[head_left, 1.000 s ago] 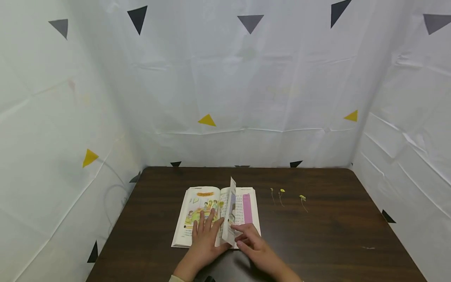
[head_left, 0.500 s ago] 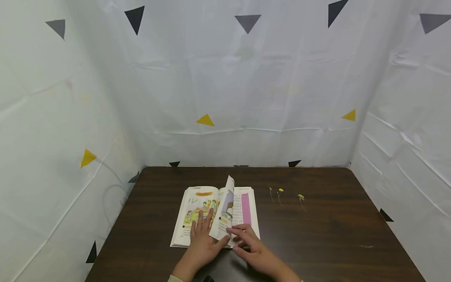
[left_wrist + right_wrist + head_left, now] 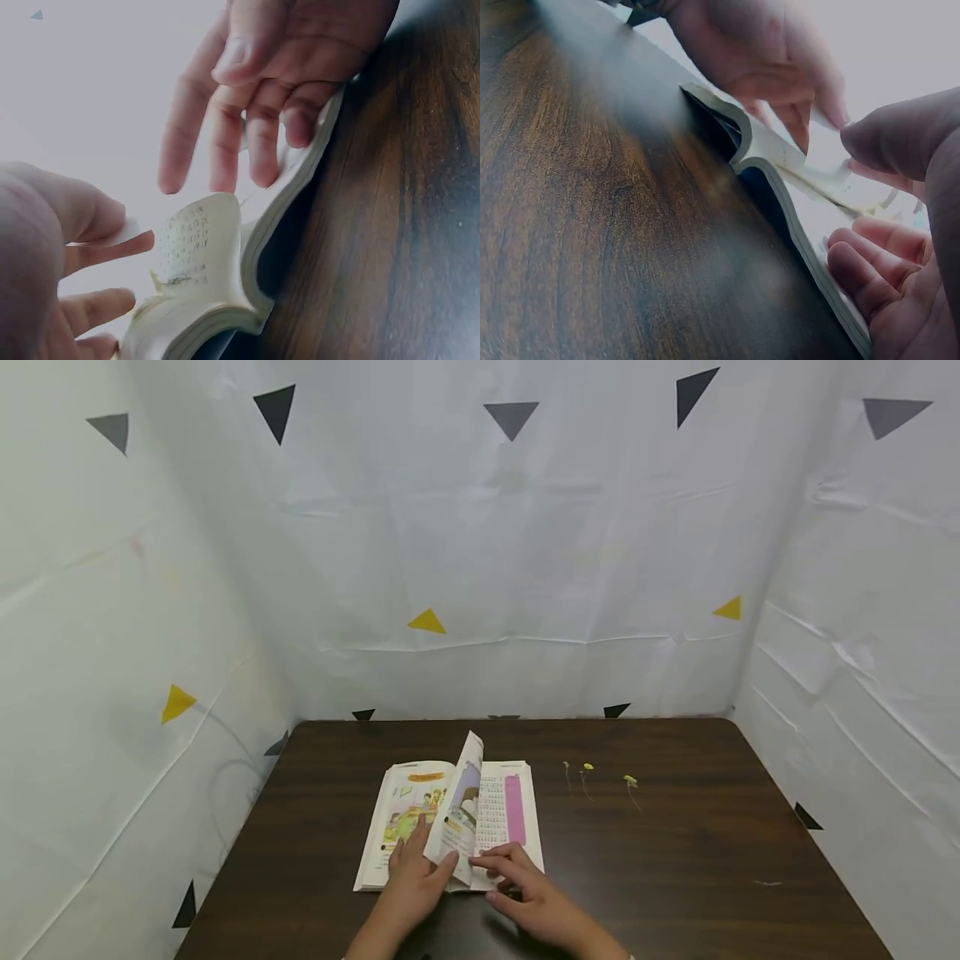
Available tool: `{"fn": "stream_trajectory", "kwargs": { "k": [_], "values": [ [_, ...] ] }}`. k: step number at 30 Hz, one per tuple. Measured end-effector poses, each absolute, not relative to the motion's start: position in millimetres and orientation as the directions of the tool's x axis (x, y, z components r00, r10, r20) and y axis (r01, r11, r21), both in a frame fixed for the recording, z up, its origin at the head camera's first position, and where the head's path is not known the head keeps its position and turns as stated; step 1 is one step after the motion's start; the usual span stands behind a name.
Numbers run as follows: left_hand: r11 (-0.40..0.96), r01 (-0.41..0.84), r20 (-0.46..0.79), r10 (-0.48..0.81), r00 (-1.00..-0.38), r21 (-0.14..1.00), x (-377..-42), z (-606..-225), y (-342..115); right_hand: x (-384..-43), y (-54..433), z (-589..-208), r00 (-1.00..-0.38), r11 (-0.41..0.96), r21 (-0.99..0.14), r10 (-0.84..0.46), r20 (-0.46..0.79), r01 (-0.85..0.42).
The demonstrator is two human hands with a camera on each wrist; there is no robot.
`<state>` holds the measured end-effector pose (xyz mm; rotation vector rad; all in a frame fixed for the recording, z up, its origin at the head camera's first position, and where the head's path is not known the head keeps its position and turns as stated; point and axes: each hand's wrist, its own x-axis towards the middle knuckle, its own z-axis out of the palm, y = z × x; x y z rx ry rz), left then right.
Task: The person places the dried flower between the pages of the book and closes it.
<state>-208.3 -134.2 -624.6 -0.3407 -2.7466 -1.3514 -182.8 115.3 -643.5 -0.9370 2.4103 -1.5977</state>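
An open book [image 3: 375, 852] with coloured pictures lies on the dark table, and one page [image 3: 454, 835] of it stands raised and leaning left. My left hand [image 3: 408, 881] pinches that page's lower corner between thumb and forefinger, its other fingers behind the page, over the left side. In the left wrist view a pale corner shows between the thumb [image 3: 101, 217] and forefinger. My right hand [image 3: 528, 893] is over the lower right page [image 3: 491, 810], fingers loosely bent and holding nothing. A thin yellowish bit [image 3: 156, 283] lies near the book's gutter.
Several small yellow flowers on thin stems lie right of the book, among them one flower [image 3: 630, 783] farthest right. A pale scrap [image 3: 767, 883] is on the table [image 3: 675, 877] at the right. White sheeting [image 3: 570, 543] with triangles hangs behind and at both sides.
The raised page has swung from nearly upright over to the left. My left hand has gone from lying spread on the left page to pinching the raised page's corner. The right hand has hardly moved.
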Motion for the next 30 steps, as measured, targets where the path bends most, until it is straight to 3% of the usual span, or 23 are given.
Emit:
{"fn": "stream_trajectory", "kwargs": {
  "k": [9, 17, 23, 30],
  "values": [
    [0.489, 0.089, 0.105, -0.006, -0.994, 0.868, -205.9, -614.4, -158.5, -183.3, 110.6, -644.1, -0.818, 0.278, -0.871, -0.535, 0.210, -0.405],
    [0.515, -0.076, 0.043, -0.215, -0.976, 0.854, -199.5, -606.6, -172.0, -182.9, 112.4, -646.1, -0.819, 0.277, -0.874, -0.535, 0.205, -0.399],
    [0.545, -0.110, 0.041, -0.257, -0.966, 0.831, -194.5, -604.4, -176.5, -183.1, 113.7, -647.2, -0.817, 0.266, -0.874, -0.534, 0.217, -0.406],
    [0.746, -0.035, 0.159, -0.187, -0.969, 0.665, -194.1, -604.1, -172.3, -182.4, 114.5, -647.0, -0.801, 0.244, -0.854, -0.531, 0.278, -0.459]
  ]
}}
